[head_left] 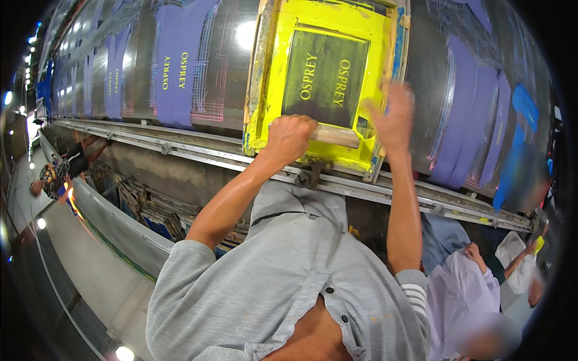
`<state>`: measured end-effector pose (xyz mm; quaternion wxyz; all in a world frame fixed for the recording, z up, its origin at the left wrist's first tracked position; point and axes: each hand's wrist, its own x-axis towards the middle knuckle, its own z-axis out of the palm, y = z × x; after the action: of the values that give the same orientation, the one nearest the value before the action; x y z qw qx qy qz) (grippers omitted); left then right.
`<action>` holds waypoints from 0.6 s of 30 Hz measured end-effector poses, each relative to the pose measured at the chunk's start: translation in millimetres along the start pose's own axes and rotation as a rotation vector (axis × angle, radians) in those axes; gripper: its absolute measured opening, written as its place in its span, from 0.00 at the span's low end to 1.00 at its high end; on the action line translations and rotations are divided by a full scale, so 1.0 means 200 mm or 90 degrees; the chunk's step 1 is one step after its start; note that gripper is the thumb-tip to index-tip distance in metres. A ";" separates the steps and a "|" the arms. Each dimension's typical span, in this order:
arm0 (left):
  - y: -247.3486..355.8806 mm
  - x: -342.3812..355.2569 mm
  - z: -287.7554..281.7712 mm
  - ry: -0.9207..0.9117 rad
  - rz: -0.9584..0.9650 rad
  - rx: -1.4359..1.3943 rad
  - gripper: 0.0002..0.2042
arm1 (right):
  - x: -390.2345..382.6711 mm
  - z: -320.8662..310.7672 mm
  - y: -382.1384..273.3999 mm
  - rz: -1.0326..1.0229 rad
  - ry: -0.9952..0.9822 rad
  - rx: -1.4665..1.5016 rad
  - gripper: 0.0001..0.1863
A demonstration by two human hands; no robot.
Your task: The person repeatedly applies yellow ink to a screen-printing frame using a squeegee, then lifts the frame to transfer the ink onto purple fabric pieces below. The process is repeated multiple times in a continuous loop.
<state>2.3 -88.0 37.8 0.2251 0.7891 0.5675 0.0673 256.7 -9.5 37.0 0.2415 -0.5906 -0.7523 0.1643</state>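
A screen-printing frame (255,78) smeared with bright yellow ink lies on the long table in front of me. Its dark mesh window (325,77) shows two lines of yellow lettering. My left hand (290,137) is closed around the left end of a wooden squeegee (336,136), which lies across the near end of the screen. The squeegee's lower edge is hidden. My right hand (394,120) is over the frame's right edge, off the squeegee. It is blurred by motion, but its thumb stands apart from the fingers and nothing shows in it.
Purple fabric strips (174,66) with yellow lettering lie left of the frame, and more purple fabric (466,114) lies to its right. A metal rail (205,147) runs along the table's near edge. Other people stand at right, one in a pale shirt (460,295); another person (57,171) is far left.
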 end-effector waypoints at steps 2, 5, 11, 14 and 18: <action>0.06 -0.08 0.01 -0.008 0.005 0.004 0.14 | -0.04 -0.01 0.24 0.199 0.189 -0.131 0.23; 0.03 -0.27 -0.04 0.028 0.022 -0.011 0.09 | -0.12 0.01 0.18 0.433 0.083 0.021 0.19; 0.07 -0.90 -0.87 0.037 -0.015 0.005 0.14 | -0.19 -0.35 -0.63 0.310 0.182 0.162 0.17; -0.10 -1.05 -1.00 0.006 0.017 0.039 0.12 | -0.25 -0.27 -0.92 0.340 0.179 0.201 0.14; -0.94 -0.93 -0.29 0.043 0.047 -0.055 0.11 | -0.28 0.53 -0.76 0.270 0.196 0.086 0.13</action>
<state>-246.0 -196.3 36.4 0.2371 0.7965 0.5416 0.1264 85.1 -97.6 21.3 0.3522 -0.7355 -0.5536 0.1690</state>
